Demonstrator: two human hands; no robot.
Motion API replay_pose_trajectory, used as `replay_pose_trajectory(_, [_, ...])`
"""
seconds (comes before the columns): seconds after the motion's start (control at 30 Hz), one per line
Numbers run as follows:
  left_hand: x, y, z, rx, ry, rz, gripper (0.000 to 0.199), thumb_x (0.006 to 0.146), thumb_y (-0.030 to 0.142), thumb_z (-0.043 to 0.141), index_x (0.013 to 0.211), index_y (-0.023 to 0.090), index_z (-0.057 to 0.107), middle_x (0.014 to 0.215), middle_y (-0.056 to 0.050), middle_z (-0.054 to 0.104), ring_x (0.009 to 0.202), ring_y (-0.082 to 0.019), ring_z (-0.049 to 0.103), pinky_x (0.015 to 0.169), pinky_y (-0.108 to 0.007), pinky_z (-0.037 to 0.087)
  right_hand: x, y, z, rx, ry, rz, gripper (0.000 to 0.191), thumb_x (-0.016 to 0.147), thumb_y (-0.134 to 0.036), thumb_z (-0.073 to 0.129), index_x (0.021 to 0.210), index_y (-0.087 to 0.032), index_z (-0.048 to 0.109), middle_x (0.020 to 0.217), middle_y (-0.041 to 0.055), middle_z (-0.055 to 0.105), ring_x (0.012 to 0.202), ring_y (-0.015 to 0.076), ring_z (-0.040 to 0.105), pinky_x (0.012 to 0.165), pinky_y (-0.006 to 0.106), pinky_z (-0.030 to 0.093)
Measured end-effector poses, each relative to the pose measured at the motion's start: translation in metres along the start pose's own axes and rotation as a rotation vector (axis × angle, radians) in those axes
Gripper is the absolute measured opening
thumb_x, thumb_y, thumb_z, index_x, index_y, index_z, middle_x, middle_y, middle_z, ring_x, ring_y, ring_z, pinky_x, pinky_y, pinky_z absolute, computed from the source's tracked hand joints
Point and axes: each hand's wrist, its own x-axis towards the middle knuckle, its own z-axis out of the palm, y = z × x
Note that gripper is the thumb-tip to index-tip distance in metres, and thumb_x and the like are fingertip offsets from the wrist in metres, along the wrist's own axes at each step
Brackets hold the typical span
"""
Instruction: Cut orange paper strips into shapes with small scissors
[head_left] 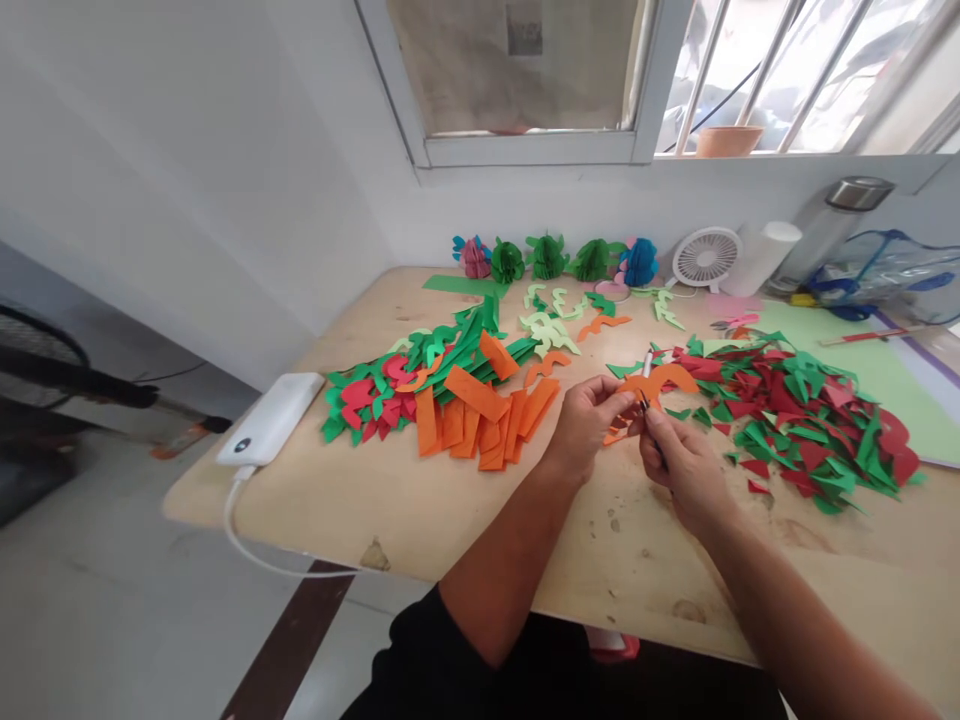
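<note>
My left hand (589,425) is closed, thumb and fingers pinching a wavy orange paper cutout (667,378). My right hand (686,465) is wrapped round what look like dark-handled scissors (647,364); their blade rises beside the orange paper, and the rest is mostly hidden by the fingers. Left of my hands lies a pile of folded orange paper strips (491,440), partly over green paper pieces (469,355) and red cut shapes (358,400). Pale green cutouts (551,330) and another orange cutout (604,326) lie farther back. To the right spreads a heap of red and green paper scraps (806,400).
A white power bank (270,420) with a cable sits at the table's left edge. Several folded-paper figures (547,258) line the wall. At the back right stand a small fan (706,258), a white cylinder (769,255) and a clear bottle (825,235). Green sheets (911,375) lie right.
</note>
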Motion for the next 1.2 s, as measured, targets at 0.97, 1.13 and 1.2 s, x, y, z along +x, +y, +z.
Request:
replay_pose_trajectory(0.97, [-0.0029, 0.0037, 0.0007, 0.007, 0.012, -0.005, 0.019, 0.065, 0.031, 0.069, 0.066, 0.015, 0.059, 0.064, 0.000, 0.060, 0.059, -0.009, 0.053, 0.062, -0.025, 0.041, 0.0002, 0.0015, -0.0005, 0.007, -0.016, 0.012, 0.052, 0.074, -0.065, 0.063, 0.057, -0.019, 0.045, 0.044, -0.0065, 0.036, 0.038, 0.0049, 0.024, 0.036, 0.021, 0.015])
replay_pose_trajectory(1.13, [-0.0030, 0.0035, 0.0009, 0.010, 0.011, 0.000, 0.018, 0.066, 0.030, 0.068, 0.066, 0.015, 0.059, 0.064, 0.000, 0.060, 0.059, -0.009, 0.053, 0.062, -0.025, 0.041, 0.0003, 0.0014, -0.0002, 0.006, -0.017, 0.021, 0.051, 0.074, -0.065, 0.062, 0.058, -0.020, 0.044, 0.044, -0.0064, 0.036, 0.038, 0.0058, 0.024, 0.036, 0.021, 0.015])
replay_pose_trajectory(1.2, [-0.0028, 0.0033, 0.0008, 0.011, 0.008, -0.002, 0.018, 0.065, 0.031, 0.068, 0.066, 0.015, 0.059, 0.064, 0.000, 0.060, 0.059, -0.009, 0.053, 0.062, -0.025, 0.042, -0.0001, 0.0007, 0.0002, 0.000, -0.019, 0.021, 0.050, 0.074, -0.065, 0.062, 0.059, -0.020, 0.045, 0.044, -0.0065, 0.035, 0.038, 0.0062, 0.023, 0.035, 0.022, 0.015])
